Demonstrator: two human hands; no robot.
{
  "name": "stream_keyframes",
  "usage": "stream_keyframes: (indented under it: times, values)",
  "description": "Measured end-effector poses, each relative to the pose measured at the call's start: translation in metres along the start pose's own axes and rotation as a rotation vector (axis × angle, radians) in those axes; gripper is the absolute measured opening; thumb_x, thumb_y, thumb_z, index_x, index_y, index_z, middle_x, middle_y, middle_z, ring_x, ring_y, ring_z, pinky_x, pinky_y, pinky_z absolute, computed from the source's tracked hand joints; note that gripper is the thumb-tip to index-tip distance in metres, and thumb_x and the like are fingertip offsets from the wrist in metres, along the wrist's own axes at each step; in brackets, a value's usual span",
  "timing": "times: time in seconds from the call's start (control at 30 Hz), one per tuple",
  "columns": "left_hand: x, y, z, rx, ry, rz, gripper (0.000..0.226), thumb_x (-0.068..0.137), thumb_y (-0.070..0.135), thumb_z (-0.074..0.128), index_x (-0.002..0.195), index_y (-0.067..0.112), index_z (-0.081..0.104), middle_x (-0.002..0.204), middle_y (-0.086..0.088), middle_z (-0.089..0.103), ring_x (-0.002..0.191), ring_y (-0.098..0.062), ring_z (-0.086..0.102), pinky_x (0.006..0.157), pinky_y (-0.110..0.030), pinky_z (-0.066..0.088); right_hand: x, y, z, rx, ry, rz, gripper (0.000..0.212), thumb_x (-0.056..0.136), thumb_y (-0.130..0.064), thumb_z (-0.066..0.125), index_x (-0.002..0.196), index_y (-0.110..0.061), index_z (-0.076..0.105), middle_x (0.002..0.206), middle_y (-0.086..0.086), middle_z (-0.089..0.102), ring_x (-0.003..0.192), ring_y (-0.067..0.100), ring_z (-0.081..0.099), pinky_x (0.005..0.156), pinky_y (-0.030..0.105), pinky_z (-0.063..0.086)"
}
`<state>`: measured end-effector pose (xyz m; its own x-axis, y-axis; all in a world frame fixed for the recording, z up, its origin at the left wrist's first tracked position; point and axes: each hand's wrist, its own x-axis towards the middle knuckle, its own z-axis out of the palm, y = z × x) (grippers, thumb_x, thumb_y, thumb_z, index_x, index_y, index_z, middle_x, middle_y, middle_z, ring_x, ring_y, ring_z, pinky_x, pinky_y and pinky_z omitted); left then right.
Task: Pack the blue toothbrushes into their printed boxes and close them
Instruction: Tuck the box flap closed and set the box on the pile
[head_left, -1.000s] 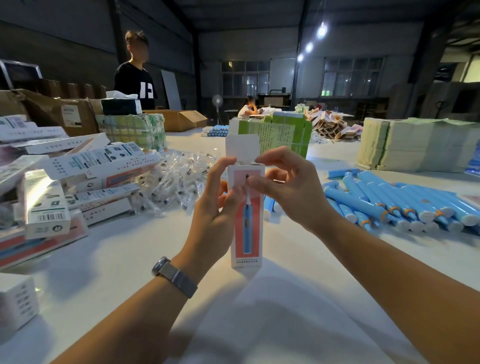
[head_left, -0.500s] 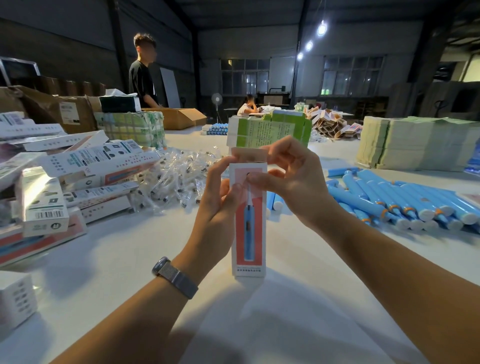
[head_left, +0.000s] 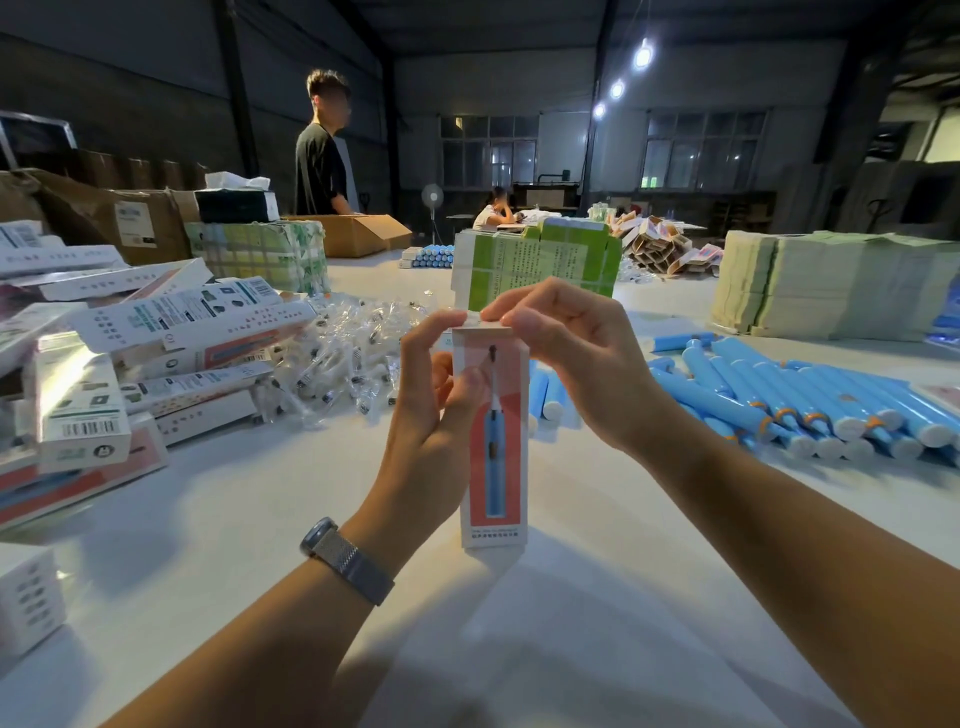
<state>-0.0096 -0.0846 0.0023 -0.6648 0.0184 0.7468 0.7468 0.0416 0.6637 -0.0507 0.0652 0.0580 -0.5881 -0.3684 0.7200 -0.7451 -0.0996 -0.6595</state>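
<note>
A tall printed box (head_left: 496, 467), white with a red panel and a blue toothbrush picture, stands upright on the white table (head_left: 571, 597) in front of me. My left hand (head_left: 431, 405) grips its upper left side, thumb on the front face. My right hand (head_left: 566, 358) reaches over the top, fingertips pressing the white top flap down flat. Whatever is inside the box is hidden. Several loose blue toothbrush handles (head_left: 810, 400) lie in a row on the right.
A heap of packed printed boxes (head_left: 156, 332) fills the left. Clear bags of brush heads (head_left: 348, 358) lie behind the box. Green flat cartons (head_left: 540, 260) and stacked paper (head_left: 831, 286) stand at the back. A person (head_left: 322, 156) stands at a cardboard carton (head_left: 358, 234).
The top flap stood upright a second ago; my right hand has folded it down onto the box top. The box sank a little. The standing person turned sideways.
</note>
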Motion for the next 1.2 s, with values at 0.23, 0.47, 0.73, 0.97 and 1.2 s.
stream_keyframes:
  times: [0.23,0.47,0.73,0.97,1.2]
  values:
    - [0.002,0.007,0.0,0.042,0.096,0.064,0.011,0.1,0.028,0.036,0.108,0.034,0.04,0.094,0.018,0.06,0.087,-0.009,0.066,0.067,-0.019,0.055,0.0,-0.006,0.004,-0.078,-0.015,-0.021,0.006,0.082,-0.009,0.064,0.085,-0.013,0.065,0.097,0.008,0.07,0.099,0.029,0.066,0.087,0.057,0.053]
    - [0.005,0.009,0.001,0.176,0.175,0.113,0.005,0.102,0.027,0.037,0.102,0.027,0.041,0.082,0.01,0.058,0.072,-0.014,0.064,0.06,-0.028,0.055,0.001,-0.01,0.007,-0.185,-0.025,-0.048,0.011,0.083,-0.005,0.068,0.088,-0.014,0.068,0.095,0.001,0.071,0.093,0.027,0.066,0.08,0.051,0.055]
    - [0.003,0.007,0.002,0.232,0.127,0.162,0.016,0.104,0.025,0.038,0.119,0.029,0.037,0.095,-0.004,0.065,0.081,-0.023,0.069,0.066,-0.044,0.06,0.002,-0.016,0.006,-0.258,0.018,-0.104,0.014,0.081,0.0,0.069,0.086,-0.013,0.072,0.087,0.01,0.07,0.081,0.028,0.066,0.072,0.046,0.055]
    - [0.004,0.005,-0.001,0.297,0.097,0.197,0.029,0.103,0.027,0.038,0.125,0.045,0.03,0.097,-0.007,0.063,0.083,-0.023,0.069,0.067,-0.049,0.06,0.004,-0.019,0.007,-0.238,0.027,-0.073,0.009,0.085,-0.01,0.064,0.08,-0.017,0.066,0.079,0.009,0.07,0.075,0.039,0.065,0.064,0.055,0.054]
    - [0.005,0.003,-0.003,0.333,0.076,0.23,0.026,0.104,0.03,0.034,0.128,0.038,0.033,0.099,0.008,0.064,0.083,-0.015,0.069,0.066,-0.037,0.061,0.006,-0.027,0.003,-0.233,-0.046,-0.058,0.005,0.085,-0.015,0.064,0.08,-0.017,0.065,0.083,0.023,0.067,0.078,0.052,0.06,0.061,0.063,0.049]
